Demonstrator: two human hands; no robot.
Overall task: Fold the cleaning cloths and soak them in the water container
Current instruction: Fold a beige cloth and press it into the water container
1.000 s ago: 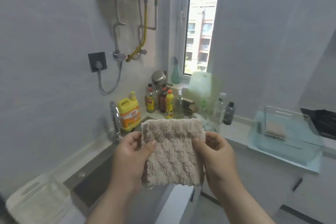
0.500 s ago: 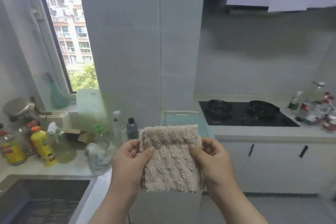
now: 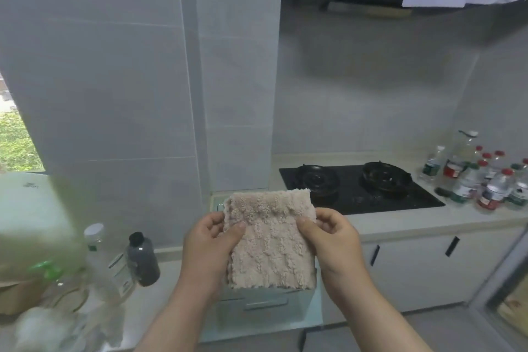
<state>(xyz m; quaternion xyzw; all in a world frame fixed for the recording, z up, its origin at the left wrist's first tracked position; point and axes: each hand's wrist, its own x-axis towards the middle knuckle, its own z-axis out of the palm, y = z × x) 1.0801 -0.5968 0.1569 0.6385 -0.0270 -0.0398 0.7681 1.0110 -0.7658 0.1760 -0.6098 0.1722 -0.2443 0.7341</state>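
Beige and plush, the folded cleaning cloth (image 3: 270, 240) hangs between my hands as it did a moment ago, but my view has swung right from the sink and window to the stove side, so the water container (image 3: 263, 306) now sits directly below the cloth, which I judge ready for lowering in. At left, a clear bottle (image 3: 110, 263) and a small dark bottle (image 3: 143, 260) stand on the counter, near but apart from the container. My left hand (image 3: 210, 246) pinches the cloth's left edge, thumb in front; my right hand (image 3: 331, 237) clamps the right edge likewise. Farther right lie the black hob (image 3: 360, 188) and a cluster of bottles (image 3: 483, 177), well apart. Nothing blocks the drop.
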